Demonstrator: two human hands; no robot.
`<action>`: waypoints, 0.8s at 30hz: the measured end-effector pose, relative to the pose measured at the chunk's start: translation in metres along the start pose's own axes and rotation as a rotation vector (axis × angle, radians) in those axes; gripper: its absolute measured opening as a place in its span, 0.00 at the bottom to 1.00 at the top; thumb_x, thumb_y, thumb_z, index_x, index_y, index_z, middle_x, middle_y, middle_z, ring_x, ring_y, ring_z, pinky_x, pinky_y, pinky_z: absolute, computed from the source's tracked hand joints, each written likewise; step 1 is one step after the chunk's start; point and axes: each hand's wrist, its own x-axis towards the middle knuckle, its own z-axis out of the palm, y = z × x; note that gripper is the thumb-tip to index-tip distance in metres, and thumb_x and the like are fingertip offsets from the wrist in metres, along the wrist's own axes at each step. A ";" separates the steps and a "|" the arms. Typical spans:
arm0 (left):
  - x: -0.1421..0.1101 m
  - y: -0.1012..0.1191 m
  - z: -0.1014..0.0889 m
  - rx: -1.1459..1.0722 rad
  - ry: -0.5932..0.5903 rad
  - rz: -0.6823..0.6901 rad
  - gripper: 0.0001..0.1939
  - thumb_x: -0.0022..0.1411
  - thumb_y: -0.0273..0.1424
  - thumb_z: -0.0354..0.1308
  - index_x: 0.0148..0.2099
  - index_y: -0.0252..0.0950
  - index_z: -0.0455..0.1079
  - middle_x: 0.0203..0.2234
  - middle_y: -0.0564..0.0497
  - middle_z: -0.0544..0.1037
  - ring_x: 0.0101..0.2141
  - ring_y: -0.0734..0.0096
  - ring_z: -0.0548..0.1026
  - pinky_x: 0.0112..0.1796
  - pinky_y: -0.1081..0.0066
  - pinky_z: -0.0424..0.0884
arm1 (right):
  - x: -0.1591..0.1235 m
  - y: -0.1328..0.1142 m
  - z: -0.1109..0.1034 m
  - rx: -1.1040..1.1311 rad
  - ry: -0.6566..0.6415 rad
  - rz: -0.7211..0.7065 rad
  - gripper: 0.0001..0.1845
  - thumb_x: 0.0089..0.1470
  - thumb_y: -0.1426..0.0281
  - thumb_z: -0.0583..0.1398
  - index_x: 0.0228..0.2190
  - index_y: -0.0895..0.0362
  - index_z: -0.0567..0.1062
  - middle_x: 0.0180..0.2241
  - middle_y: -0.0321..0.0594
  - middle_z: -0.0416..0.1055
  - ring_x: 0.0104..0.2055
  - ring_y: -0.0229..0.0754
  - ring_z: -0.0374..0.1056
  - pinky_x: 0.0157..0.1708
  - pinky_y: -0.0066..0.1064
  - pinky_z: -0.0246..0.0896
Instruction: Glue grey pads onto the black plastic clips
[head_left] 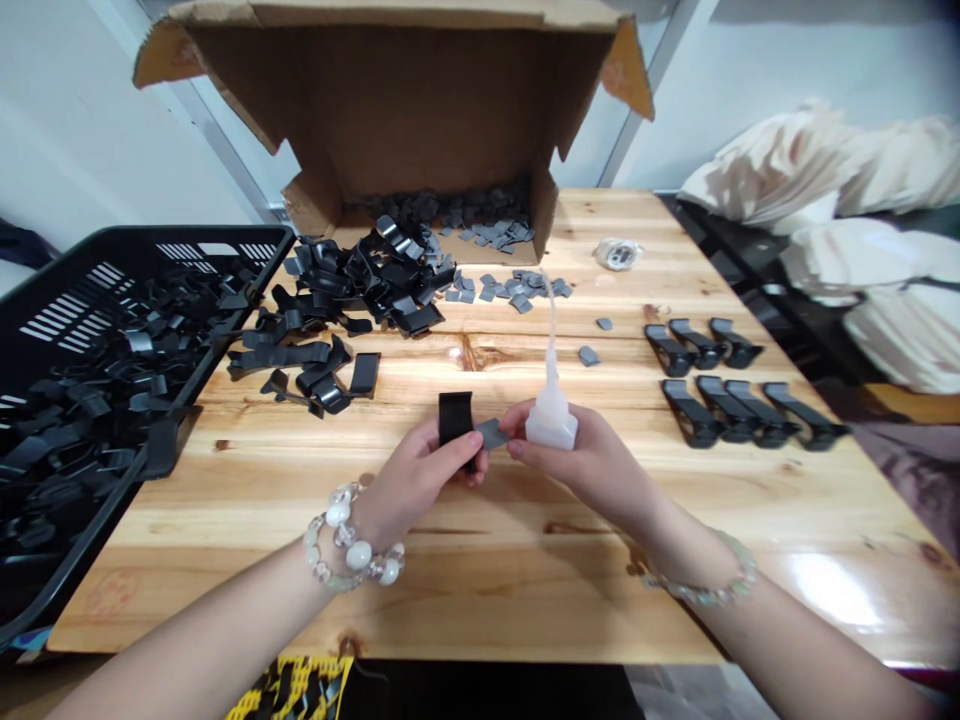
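My left hand (427,465) is closed on a black curved clip (455,415), held upright over the wooden table. A small grey pad (492,434) spans the gap between both hands, with my left thumb at one end and my right fingertips at the other. In my right hand (592,455) sits a white squeeze bottle (553,425), its long thin nozzle pointing up and away from me. Whether the pad touches the clip I cannot tell.
An open cardboard box (442,100) with grey pads stands at the back. Loose black clips (367,275) are heaped before it. A black crate (217,235) of clips is at left. Several clips (727,410) stand in two rows at right, near a clear tape roll (618,254).
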 end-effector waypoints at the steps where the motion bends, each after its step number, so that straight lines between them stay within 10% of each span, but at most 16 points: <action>1: 0.000 0.000 0.000 -0.002 0.001 -0.001 0.12 0.60 0.36 0.59 0.36 0.31 0.73 0.23 0.52 0.72 0.26 0.76 0.68 0.29 0.73 0.65 | 0.000 0.000 0.000 0.003 0.000 -0.001 0.08 0.47 0.69 0.64 0.32 0.57 0.76 0.33 0.37 0.74 0.35 0.40 0.68 0.39 0.32 0.63; 24: 0.001 -0.002 -0.001 0.030 0.007 0.010 0.12 0.60 0.37 0.59 0.34 0.32 0.73 0.23 0.52 0.72 0.25 0.75 0.68 0.29 0.71 0.65 | 0.000 0.001 0.000 -0.026 0.001 0.002 0.08 0.46 0.69 0.63 0.32 0.57 0.75 0.33 0.38 0.74 0.36 0.42 0.69 0.39 0.33 0.63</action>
